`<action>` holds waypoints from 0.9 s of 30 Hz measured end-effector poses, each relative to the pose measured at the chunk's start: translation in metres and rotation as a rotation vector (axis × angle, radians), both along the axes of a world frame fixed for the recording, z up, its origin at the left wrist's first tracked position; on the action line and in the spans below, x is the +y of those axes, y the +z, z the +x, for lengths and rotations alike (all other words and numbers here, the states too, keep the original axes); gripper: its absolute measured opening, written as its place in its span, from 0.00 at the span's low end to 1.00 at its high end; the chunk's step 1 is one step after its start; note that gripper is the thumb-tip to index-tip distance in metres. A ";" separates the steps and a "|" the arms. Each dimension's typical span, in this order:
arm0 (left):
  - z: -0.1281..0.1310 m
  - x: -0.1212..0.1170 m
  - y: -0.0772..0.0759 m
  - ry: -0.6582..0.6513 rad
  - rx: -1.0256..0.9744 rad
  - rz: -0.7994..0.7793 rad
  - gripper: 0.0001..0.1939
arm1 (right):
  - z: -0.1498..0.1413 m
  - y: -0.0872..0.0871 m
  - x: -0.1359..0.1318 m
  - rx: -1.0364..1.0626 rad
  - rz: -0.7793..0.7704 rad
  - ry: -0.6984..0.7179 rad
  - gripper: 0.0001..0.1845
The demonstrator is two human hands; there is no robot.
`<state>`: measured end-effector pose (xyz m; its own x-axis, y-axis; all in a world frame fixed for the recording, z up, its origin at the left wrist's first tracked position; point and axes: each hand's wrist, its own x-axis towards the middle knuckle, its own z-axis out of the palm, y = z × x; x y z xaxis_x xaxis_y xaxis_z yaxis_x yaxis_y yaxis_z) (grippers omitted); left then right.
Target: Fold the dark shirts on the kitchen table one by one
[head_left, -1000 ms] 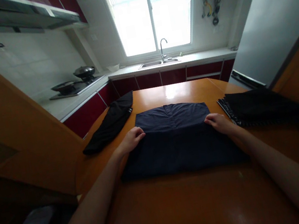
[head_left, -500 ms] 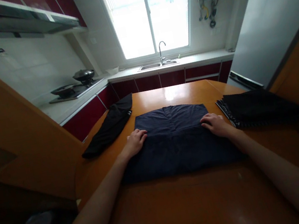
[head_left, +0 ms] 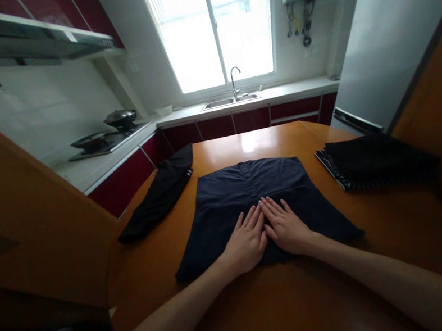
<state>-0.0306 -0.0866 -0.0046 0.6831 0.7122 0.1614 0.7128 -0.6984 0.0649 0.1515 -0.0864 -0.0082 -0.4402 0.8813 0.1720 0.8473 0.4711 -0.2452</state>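
A dark navy garment (head_left: 215, 229), folded, lies flat on the wooden table (head_left: 281, 314) in front of me. It has a placket-like seam down its upper middle; its exact kind I cannot tell. My left hand (head_left: 246, 241) rests flat on its middle, fingers stretched out. Beside it, my right hand (head_left: 287, 225) also lies flat on the cloth. The fingertips of both hands meet or nearly meet at the centre. Neither hand grips the fabric. Part of the garment's near edge is hidden under my hands and wrists.
A black garment with white stripes (head_left: 162, 196) lies along the table's left side. On the right sits a folded black stack of cloth (head_left: 378, 160). Beyond are a counter with a sink (head_left: 218, 103), a stove with pans (head_left: 121, 118) and a fridge (head_left: 386, 33).
Both hands have moved inward from the garment's left and right edges to its middle, now laid flat side by side. The camera view has shifted slightly.
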 end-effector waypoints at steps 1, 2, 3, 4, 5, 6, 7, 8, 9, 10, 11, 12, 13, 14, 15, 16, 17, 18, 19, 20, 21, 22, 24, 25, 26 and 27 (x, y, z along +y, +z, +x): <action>-0.001 0.001 0.000 0.006 -0.004 0.004 0.31 | 0.003 -0.001 0.002 -0.001 -0.016 -0.023 0.36; -0.001 0.002 0.000 0.014 -0.009 0.004 0.31 | 0.005 -0.001 0.004 -0.001 -0.028 -0.046 0.36; -0.001 0.003 0.001 0.023 -0.014 0.001 0.31 | 0.007 0.000 0.005 0.000 -0.040 -0.067 0.36; 0.000 0.003 0.001 0.033 -0.018 -0.007 0.31 | 0.009 0.001 0.006 0.002 -0.053 -0.087 0.37; 0.000 0.004 0.002 0.042 -0.018 -0.019 0.32 | 0.011 0.002 0.008 0.005 -0.064 -0.110 0.37; 0.000 0.005 0.003 0.054 -0.013 -0.034 0.33 | 0.013 0.002 0.009 0.008 -0.075 -0.134 0.38; -0.002 0.006 0.003 0.072 -0.006 -0.048 0.34 | 0.015 0.003 0.011 0.011 -0.087 -0.162 0.39; -0.004 0.009 0.003 0.089 0.005 -0.060 0.35 | 0.019 0.004 0.014 0.012 -0.104 -0.191 0.40; -0.008 0.013 0.004 0.107 0.016 -0.070 0.35 | 0.023 0.004 0.017 0.010 -0.121 -0.222 0.40; -0.014 0.018 0.004 0.127 0.026 -0.079 0.36 | 0.027 0.004 0.021 0.008 -0.137 -0.251 0.41; -0.022 0.023 0.004 0.149 0.033 -0.089 0.36 | 0.033 0.004 0.025 0.003 -0.151 -0.275 0.41; -0.030 0.030 0.005 0.172 0.037 -0.104 0.35 | 0.039 0.004 0.028 -0.003 -0.163 -0.293 0.41; -0.040 0.038 0.006 0.199 0.041 -0.125 0.35 | 0.045 0.004 0.032 -0.009 -0.170 -0.306 0.41; -0.051 0.045 0.007 0.228 0.046 -0.153 0.36 | 0.051 0.004 0.036 -0.017 -0.171 -0.318 0.41; -0.062 0.053 0.008 0.256 0.049 -0.185 0.36 | 0.057 0.003 0.039 -0.025 -0.171 -0.331 0.40; -0.072 0.060 0.009 0.278 0.048 -0.216 0.37 | 0.062 0.002 0.042 -0.034 -0.169 -0.346 0.39; -0.083 0.067 0.010 0.293 0.041 -0.243 0.38 | 0.068 0.001 0.044 -0.042 -0.166 -0.363 0.38; -0.093 0.073 0.011 0.301 0.023 -0.263 0.38 | 0.073 -0.001 0.047 -0.046 -0.163 -0.379 0.37; -0.102 0.079 0.011 0.299 -0.010 -0.271 0.38 | 0.078 -0.002 0.049 -0.047 -0.161 -0.390 0.36; -0.111 0.084 0.012 0.289 -0.060 -0.268 0.36 | 0.083 -0.003 0.051 -0.042 -0.160 -0.398 0.34; -0.118 0.089 0.013 0.272 -0.122 -0.257 0.35 | 0.088 -0.005 0.053 -0.032 -0.159 -0.405 0.33; -0.125 0.094 0.014 0.252 -0.189 -0.241 0.33 | 0.094 -0.005 0.055 -0.016 -0.155 -0.412 0.31; -0.137 0.103 0.016 0.231 -0.305 -0.202 0.28 | 0.106 -0.006 0.060 0.039 -0.132 -0.410 0.27; -0.142 0.106 0.018 0.241 -0.341 -0.186 0.26 | 0.112 -0.006 0.064 0.078 -0.107 -0.396 0.25; -0.146 0.110 0.019 0.260 -0.362 -0.178 0.25 | 0.119 -0.006 0.067 0.119 -0.075 -0.375 0.23; -0.149 0.112 0.020 0.284 -0.373 -0.180 0.24 | 0.125 -0.005 0.071 0.159 -0.040 -0.348 0.20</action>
<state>-0.1798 0.0253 0.0158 0.3773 0.9007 0.2153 0.7783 -0.4344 0.4533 0.2764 -0.0155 -0.0134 -0.0842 0.9807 0.1764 0.9049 0.1494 -0.3986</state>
